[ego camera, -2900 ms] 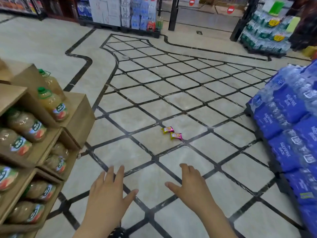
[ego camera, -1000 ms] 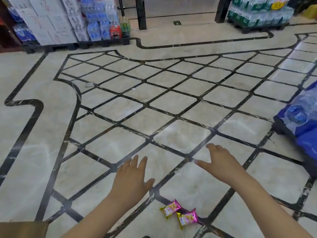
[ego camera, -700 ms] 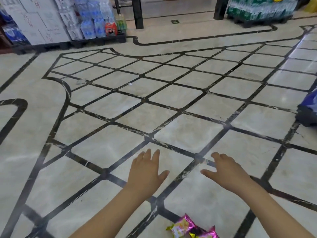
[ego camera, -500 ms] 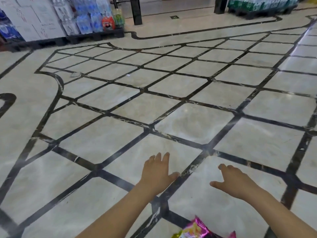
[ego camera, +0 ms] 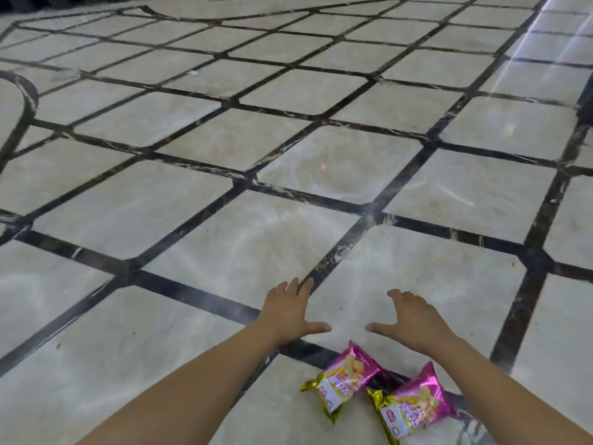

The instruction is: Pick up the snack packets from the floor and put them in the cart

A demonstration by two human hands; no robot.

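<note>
Two pink and gold snack packets lie side by side on the tiled floor near the bottom of the head view: the left packet (ego camera: pixel 345 379) and the right packet (ego camera: pixel 414 404). My left hand (ego camera: pixel 290 313) hovers beyond the left packet with fingers spread, holding nothing. My right hand (ego camera: pixel 407 319) hovers beyond the packets too, fingers spread and empty. Both forearms flank the packets. No cart is in view.
Beige marble floor (ego camera: pixel 224 220) with dark diagonal inlay lines stretches in all directions. A small pale scrap (ego camera: pixel 193 72) lies far off on the floor. A dark edge (ego camera: pixel 585 114) shows at the far right.
The view has closed in on the floor and dropped lower. The packets have come fully into view between my forearms. Shelves and pallets have left the frame. Both hands stay spread and empty.
</note>
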